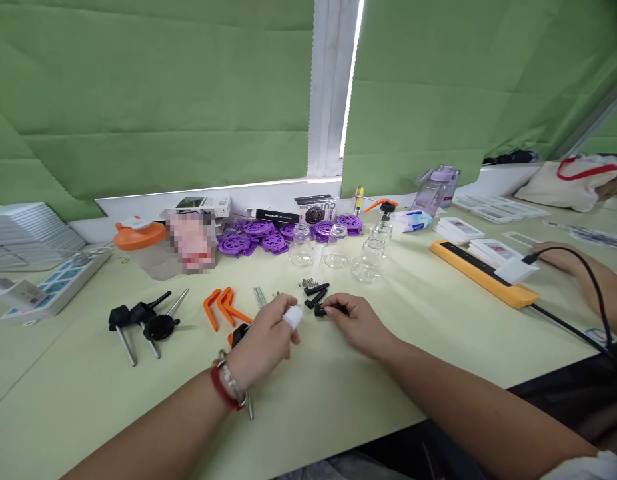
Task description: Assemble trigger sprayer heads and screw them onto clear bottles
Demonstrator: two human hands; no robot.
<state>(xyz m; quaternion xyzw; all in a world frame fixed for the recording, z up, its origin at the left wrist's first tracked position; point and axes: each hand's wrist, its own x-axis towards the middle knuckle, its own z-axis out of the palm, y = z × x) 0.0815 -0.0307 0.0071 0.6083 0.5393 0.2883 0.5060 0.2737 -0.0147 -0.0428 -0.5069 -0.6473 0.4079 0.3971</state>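
Observation:
My left hand hovers near the middle of the table, fingers curled, a white cover on one digit. What its fingers hold, if anything, is hidden. Partly behind that hand is a black head with an orange part and a metal rod; I cannot tell whether the hand touches it. My right hand pinches a small black plastic piece. Similar black pieces and small springs lie just beyond. Metal pins and orange levers are left of them.
Black heads with metal rods lie at left. Behind stand an orange-lidded shaker, purple plastic parts and clear bottles. An orange power strip lies at right, near another person's arm.

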